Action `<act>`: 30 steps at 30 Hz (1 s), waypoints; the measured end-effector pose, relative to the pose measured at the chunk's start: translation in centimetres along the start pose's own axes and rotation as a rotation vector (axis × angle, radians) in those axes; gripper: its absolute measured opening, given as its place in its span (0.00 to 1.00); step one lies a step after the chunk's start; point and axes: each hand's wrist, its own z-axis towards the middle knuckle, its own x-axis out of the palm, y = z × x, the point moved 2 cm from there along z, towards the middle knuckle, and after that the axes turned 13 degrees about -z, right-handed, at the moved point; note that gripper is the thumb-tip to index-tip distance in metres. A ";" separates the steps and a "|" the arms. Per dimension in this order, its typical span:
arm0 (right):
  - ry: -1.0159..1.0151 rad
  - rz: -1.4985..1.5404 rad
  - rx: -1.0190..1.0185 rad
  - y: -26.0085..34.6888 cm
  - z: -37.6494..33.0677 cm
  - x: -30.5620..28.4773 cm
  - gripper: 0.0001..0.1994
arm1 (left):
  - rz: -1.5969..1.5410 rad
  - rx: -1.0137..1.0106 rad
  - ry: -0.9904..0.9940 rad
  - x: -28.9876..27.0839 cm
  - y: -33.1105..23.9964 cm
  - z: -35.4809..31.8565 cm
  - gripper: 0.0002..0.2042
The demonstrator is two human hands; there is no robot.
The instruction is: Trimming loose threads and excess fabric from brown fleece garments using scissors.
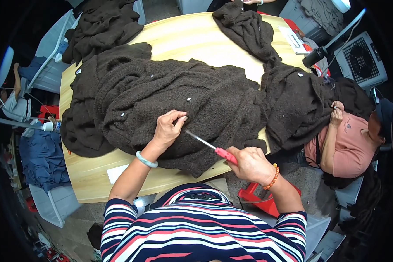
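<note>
A large dark brown knitted garment [222, 94] lies heaped across the table in front of me, with small white bits scattered on it. My left hand [167, 129] is over its near side, thumb and forefinger pinched together; whatever is between them is too small to make out. In my right hand [254, 165] is a red-handled tool [226, 155] with a slim metal shaft. The shaft points up and left, its tip close to my left fingers and apart from them. Whether the tip touches the knit, I cannot tell.
The pale wooden table [179, 37] carries more brown knitwear [102, 32] at the far left. On the right, a person in a pink shirt [351, 144] handles another brown piece [294, 100]. A white card [116, 174] lies near the front edge, above a red stool [266, 201].
</note>
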 end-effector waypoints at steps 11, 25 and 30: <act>-0.081 0.088 0.018 -1.1 0.1 -0.7 0.11 | -0.188 -0.318 0.083 -0.6 -0.6 -1.4 0.10; -0.131 0.024 0.110 -2.4 -1.1 -1.2 0.11 | 0.164 -0.018 0.159 2.0 -1.6 3.7 0.12; -0.082 0.017 0.088 -2.4 -1.2 -0.8 0.12 | 0.115 0.063 0.112 2.9 -1.1 1.4 0.13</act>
